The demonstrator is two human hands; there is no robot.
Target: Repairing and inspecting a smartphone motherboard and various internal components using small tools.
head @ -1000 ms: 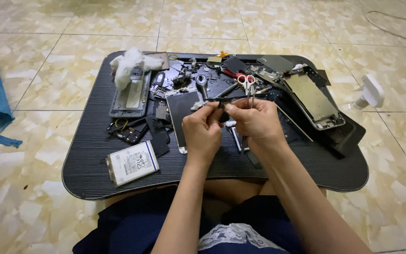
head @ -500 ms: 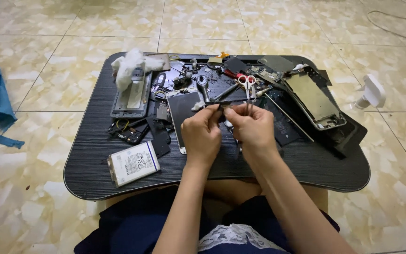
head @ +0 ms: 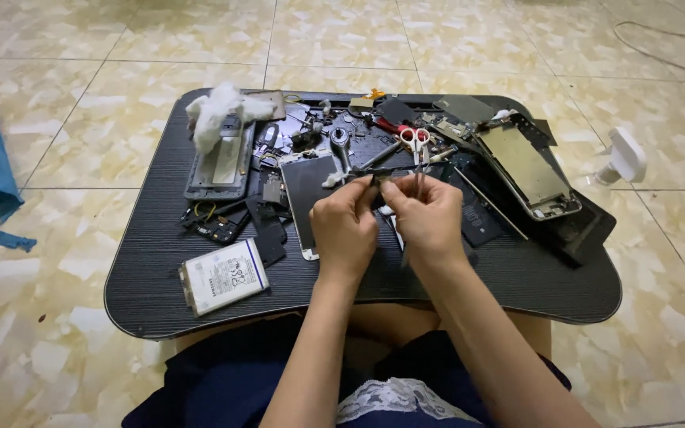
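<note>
- Our left hand (head: 345, 230) and right hand (head: 428, 219) are closed together over a small dark part (head: 380, 176), fingertips pinching it from both sides; it sits just above the middle of the tray (head: 160, 285).
- Against half a second ago, we have hardly moved: the hands have stayed knuckle to knuckle over the same spot (the shift looks like our head moving), so the fiddly work on that part goes on.
- Thin metal tweezers (head: 420, 178) rise from our right fingers.
- Just beyond lie red-handled scissors (head: 408, 135), shiny and hard.
- To the left, a flat glassy phone screen (head: 309, 202), a white rectangular battery (head: 223, 277) and a fluffy cotton wad (head: 217, 111).
- To the right, a metal phone frame (head: 526, 166) on the ribbed black tray.
</note>
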